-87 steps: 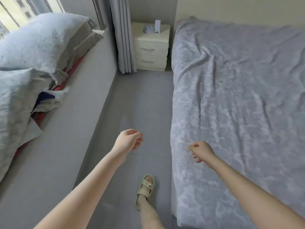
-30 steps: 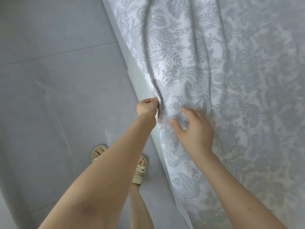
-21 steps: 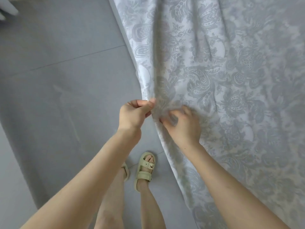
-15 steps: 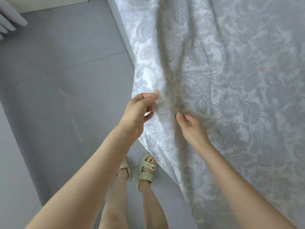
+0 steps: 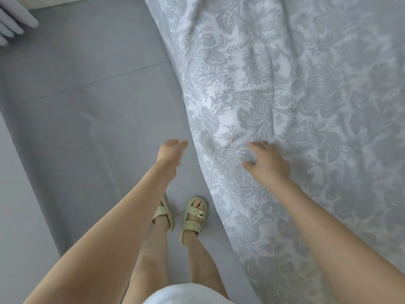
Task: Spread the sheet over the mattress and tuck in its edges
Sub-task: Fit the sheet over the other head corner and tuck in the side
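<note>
Hands, two, both open and empty: right hand [image 5: 266, 163] flat on one sheet [image 5: 295, 95], left hand [image 5: 169, 150] beside it

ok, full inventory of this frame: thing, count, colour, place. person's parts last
sheet: 1, pale grey-white with grey floral pattern, covers the right side, left edge hanging toward the floor
floor: 1, grey tiles with a seam line, left and centre
curtain hem: 1, light grey folds, top left corner
ledge or wall base: 1, lighter grey, left edge; cannot tell which
sandals: 2, pale beige-green with buckles, on the feet, bottom centre beside the sheet edge
white garment: 1, white, bottom centre
left hand: 1, open, in the air just left of the sheet edge, not touching it
right hand: 1, open, fingers spread, palm down on the sheet
</note>
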The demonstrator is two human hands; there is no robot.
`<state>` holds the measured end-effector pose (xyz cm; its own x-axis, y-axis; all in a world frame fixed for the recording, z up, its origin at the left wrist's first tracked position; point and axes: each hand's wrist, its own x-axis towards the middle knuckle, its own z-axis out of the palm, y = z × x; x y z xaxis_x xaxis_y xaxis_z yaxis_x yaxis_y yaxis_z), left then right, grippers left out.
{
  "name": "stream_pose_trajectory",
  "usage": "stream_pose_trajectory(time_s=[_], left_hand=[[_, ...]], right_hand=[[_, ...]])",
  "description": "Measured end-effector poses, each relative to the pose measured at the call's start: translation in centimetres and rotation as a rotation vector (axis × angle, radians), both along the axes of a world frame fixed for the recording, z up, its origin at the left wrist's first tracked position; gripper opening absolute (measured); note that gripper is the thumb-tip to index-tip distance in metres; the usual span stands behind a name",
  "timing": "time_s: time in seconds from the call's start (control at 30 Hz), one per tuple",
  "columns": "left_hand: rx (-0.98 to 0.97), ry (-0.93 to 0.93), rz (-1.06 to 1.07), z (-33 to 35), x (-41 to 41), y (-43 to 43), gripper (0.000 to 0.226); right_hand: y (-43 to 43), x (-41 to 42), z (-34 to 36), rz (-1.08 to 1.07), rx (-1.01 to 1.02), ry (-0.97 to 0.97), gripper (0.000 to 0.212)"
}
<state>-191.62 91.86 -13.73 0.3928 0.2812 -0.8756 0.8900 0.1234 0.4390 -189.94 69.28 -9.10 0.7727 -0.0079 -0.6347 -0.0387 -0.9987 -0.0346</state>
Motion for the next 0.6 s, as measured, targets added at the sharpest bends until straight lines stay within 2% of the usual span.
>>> stream_pose_trajectory(time_s=[0.1, 0.23, 0.37, 0.47, 0.6], left_hand=[[0.006, -0.031, 0.009, 1.7, 1.4, 1.1, 0.040], [0.032, -0.089, 0.055, 3.6, 5.2, 4.4, 0.027], [0.034, -0.148, 0.111, 5.5, 9.8, 9.1, 0.013], [0.029, -0.178, 0.141, 6.2, 14.0, 13.1, 0.018], [0.024, -0.213, 0.106, 5.6, 19.9, 17.9, 0.014]], right_hand=[[0.9, 1.7, 2.0, -0.074, 0.039, -0.097, 0.052], [4.0, 5.9, 3.8, -0.017, 0.110, -0.089, 0.055], [10.1, 12.3, 5.0, 0.071, 0.148, -0.166, 0.055], [16.1, 18.1, 5.0, 0.153, 0.090, -0.246, 0.056], [22.9, 26.8, 3.5, 0.168, -0.053, -0.344, 0.062]])
